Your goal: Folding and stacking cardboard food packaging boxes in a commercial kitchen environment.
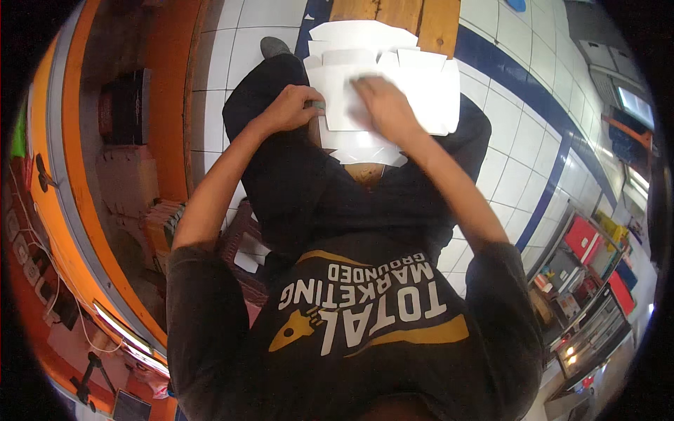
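Die-cut white card sheets [430,98], shaped like flat unfolded cartons with notched flaps, lie stacked in front of me. They rest across a wooden bench [437,28] between my legs. At the left edge of the top piece is my left hand [291,109], its fingers curled closed against the card's margin. My right hand [390,109] is over the middle of the card, palm down. Motion smears its fingertips, so their exact grip is hidden. Cut flaps stick out at the far side and at the near end, close to my lap.
White floor tiles [509,144] with dark blue bands surround the bench. An orange cabinet [77,151] stands along the left. Shelving [579,263] with red and yellow items is at the right. A brown plastic crate [235,238] sits beside my left thigh.
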`<state>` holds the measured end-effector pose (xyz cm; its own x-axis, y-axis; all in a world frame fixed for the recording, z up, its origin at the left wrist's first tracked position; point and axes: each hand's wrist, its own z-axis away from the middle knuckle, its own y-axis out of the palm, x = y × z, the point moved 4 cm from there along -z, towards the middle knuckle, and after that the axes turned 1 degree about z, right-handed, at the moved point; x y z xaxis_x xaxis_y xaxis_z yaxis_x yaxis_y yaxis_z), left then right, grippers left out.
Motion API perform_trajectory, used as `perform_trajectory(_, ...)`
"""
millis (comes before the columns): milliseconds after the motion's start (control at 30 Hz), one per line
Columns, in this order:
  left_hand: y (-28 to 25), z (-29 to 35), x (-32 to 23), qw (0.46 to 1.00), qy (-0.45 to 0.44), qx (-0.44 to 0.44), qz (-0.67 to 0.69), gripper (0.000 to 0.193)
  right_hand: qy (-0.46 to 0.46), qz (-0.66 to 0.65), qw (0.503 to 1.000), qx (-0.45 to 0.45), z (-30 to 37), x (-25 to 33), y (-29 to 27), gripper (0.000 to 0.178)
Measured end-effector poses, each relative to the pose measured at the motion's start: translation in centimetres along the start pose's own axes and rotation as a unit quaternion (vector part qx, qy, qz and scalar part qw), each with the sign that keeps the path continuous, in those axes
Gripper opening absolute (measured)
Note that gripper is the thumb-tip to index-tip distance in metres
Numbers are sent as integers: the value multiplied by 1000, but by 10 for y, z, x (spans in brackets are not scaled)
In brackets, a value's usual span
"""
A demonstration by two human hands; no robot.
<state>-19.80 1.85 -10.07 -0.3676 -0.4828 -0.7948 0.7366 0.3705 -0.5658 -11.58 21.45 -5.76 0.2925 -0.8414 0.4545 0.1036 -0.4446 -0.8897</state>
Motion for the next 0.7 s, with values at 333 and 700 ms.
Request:
perform_trajectory(333,-5,-9,-7,999,5,52,-8,25,-104,81,988,78,24,21,26,7)
perform_trajectory(700,-16,-7,-15,995,-93,-5,24,23,61,-150,971,176,-29,-27,-5,22)
